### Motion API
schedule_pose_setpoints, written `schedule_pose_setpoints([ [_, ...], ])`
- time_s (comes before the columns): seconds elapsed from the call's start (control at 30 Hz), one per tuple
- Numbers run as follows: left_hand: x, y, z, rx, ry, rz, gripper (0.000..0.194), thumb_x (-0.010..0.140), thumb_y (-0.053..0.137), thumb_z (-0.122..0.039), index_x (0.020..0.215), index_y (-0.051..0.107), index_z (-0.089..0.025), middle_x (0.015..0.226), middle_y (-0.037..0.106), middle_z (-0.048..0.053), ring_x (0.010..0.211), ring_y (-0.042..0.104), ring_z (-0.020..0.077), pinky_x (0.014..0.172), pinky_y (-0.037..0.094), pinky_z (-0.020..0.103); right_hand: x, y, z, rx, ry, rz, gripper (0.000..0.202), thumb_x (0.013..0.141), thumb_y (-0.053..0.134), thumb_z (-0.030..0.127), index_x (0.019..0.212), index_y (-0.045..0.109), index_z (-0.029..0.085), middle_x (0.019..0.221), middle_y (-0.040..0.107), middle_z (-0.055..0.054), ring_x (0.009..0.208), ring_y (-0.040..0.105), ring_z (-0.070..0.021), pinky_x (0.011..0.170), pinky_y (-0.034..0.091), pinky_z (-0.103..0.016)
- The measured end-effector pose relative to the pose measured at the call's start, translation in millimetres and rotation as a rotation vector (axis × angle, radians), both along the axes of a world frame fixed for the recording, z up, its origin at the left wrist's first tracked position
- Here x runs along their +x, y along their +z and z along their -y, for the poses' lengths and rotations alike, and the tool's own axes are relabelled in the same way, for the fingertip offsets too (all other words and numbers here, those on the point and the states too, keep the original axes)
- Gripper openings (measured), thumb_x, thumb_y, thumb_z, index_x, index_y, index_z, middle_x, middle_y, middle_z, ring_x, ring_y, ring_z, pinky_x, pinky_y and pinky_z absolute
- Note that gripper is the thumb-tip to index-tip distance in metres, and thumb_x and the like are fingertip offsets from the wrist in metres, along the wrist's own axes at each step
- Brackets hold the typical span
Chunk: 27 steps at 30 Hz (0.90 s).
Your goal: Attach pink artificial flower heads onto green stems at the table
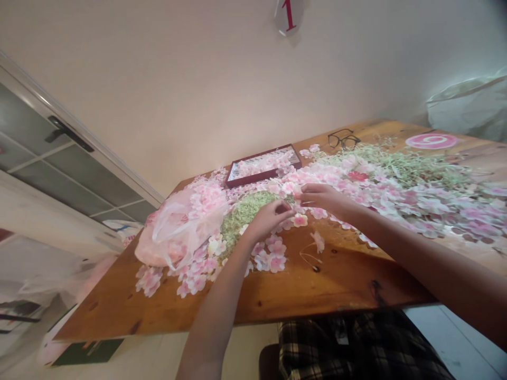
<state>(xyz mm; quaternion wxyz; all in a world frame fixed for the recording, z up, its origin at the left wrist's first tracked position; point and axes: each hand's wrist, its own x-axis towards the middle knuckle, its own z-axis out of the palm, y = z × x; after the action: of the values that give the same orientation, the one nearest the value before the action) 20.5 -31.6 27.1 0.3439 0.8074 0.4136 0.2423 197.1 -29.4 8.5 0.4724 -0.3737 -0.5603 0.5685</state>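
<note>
Head view, read from left to right, with the clock centred on the left hand (271, 219) and twelve pointing to the wall. At nine o'clock, on the bench (158, 311), lies a thin see-through bag (170, 232); it shows pale pink content, but its folds blur this, and I cannot tell where the content ends and the loose blossoms (277, 263) begin. At ten o'clock, a green shredded heap (245, 208) is partly hidden by the left hand. At twelve, near the wall, a dark red tray (265, 175) stands slightly turned, filled with pink-white blossoms; a patterned bottom is seen only at its sides. The left hand's fingers are curled, with thumb and index near to each other; I cannot tell if this grip is closed on something. The right hand (320, 198) reaches to small pink blossoms between the hands, just before the tray; whether its grip is open or closed, also I cannot tell. At four, one blossom with thin stems (311, 258) lies apart. Between one and two are the eyeglasses (343, 140). At two, beyond the bench, a whitish sack (469, 108) is cut by the right edge, and its content is too blurred to name.
</note>
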Motion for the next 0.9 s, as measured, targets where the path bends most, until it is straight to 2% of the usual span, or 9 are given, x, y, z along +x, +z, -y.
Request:
schedule_pose_setpoints([
  [0.1,-3,7.4,6,-0.118,-0.355,-0.157,0.024,0.064,0.055,-0.039,0.079,0.058,-0.021,0.078,0.06,0.002,0.068,0.055,0.0133,0.058,0.04,0.022,4,-3.6,-4,-0.04,-0.034,-0.067,0.014,0.06,0.061,0.03,0.063,0.053,0.018,0.073,0.053,-0.001,0.074,0.051,-0.0133,0.073,0.041,-0.029],
  [0.17,1,8.5,12,-0.093,-0.523,-0.226,0.023,0.063,0.057,-0.036,0.082,0.058,-0.023,0.081,0.06,0.001,0.072,0.054,0.0135,0.059,0.04,0.021,7,-6.0,-6,-0.057,-0.06,-0.068,0.014,0.06,0.061,0.029,0.061,0.053,0.018,0.073,0.052,-0.001,0.073,0.051,-0.0133,0.073,0.041,-0.029],
  [0.23,7,5.9,17,-0.025,-0.611,-0.298,0.02,0.064,0.057,-0.034,0.081,0.058,-0.023,0.084,0.06,0.001,0.077,0.053,0.0142,0.063,0.039,0.022,8,-9.0,-9,-0.057,-0.075,-0.054,0.013,0.061,0.061,0.028,0.062,0.053,0.018,0.073,0.051,-0.001,0.074,0.051,-0.0133,0.073,0.041,-0.029],
  [0.3,14,1.3,21,0.006,-0.622,-0.346,0.014,0.069,0.052,-0.031,0.078,0.059,-0.022,0.082,0.06,0.001,0.077,0.053,0.0141,0.066,0.038,0.023,9,-11.9,-11,-0.05,-0.078,-0.034,0.014,0.062,0.06,0.028,0.063,0.053,0.017,0.072,0.051,-0.001,0.073,0.051,-0.013,0.073,0.041,-0.029],
  [0.4,18,-4.7,19,-0.009,-0.511,-0.278,0.015,0.073,0.047,-0.03,0.074,0.058,-0.02,0.079,0.06,0.002,0.074,0.053,0.0137,0.067,0.037,0.024,9,-12.4,-12,-0.009,-0.075,0.008,0.016,0.062,0.06,0.031,0.063,0.051,0.017,0.069,0.049,0.0,0.07,0.05,-0.0122,0.071,0.041,-0.029],
  [0.57,11,-6.8,5,-0.087,-0.061,0.031,0.022,0.073,0.044,-0.037,0.082,0.056,-0.02,0.081,0.058,0.002,0.067,0.051,0.0119,0.059,0.036,0.022,5,-0.1,-3,0.104,-0.086,0.044,0.015,0.064,0.058,0.031,0.062,0.05,0.019,0.065,0.047,0.001,0.066,0.048,-0.0113,0.068,0.042,-0.028],
  [0.63,8,-6.3,0,-0.096,0.076,0.117,0.025,0.071,0.046,-0.039,0.083,0.056,-0.02,0.077,0.057,0.002,0.064,0.049,0.0115,0.056,0.035,0.021,3,5.2,1,0.135,-0.068,0.061,0.012,0.065,0.057,0.03,0.063,0.051,0.019,0.066,0.049,0.001,0.067,0.049,-0.0117,0.067,0.042,-0.027],
  [0.73,6,-5.5,-4,-0.073,0.163,0.209,0.028,0.069,0.049,-0.042,0.08,0.059,-0.019,0.07,0.055,0.001,0.062,0.047,0.0108,0.054,0.033,0.021,-1,9.0,5,0.172,-0.038,0.098,0.01,0.067,0.056,0.029,0.066,0.053,0.019,0.069,0.052,0.0,0.068,0.051,-0.0123,0.065,0.042,-0.027],
  [0.9,6,-4.1,-4,-0.065,0.21,0.289,0.028,0.066,0.052,-0.044,0.075,0.06,-0.018,0.061,0.051,0.0,0.058,0.045,0.0099,0.054,0.033,0.021,-5,9.3,8,0.17,-0.013,0.08,0.009,0.067,0.056,0.028,0.068,0.052,0.02,0.071,0.055,-0.001,0.074,0.054,-0.0142,0.07,0.043,-0.028],
])
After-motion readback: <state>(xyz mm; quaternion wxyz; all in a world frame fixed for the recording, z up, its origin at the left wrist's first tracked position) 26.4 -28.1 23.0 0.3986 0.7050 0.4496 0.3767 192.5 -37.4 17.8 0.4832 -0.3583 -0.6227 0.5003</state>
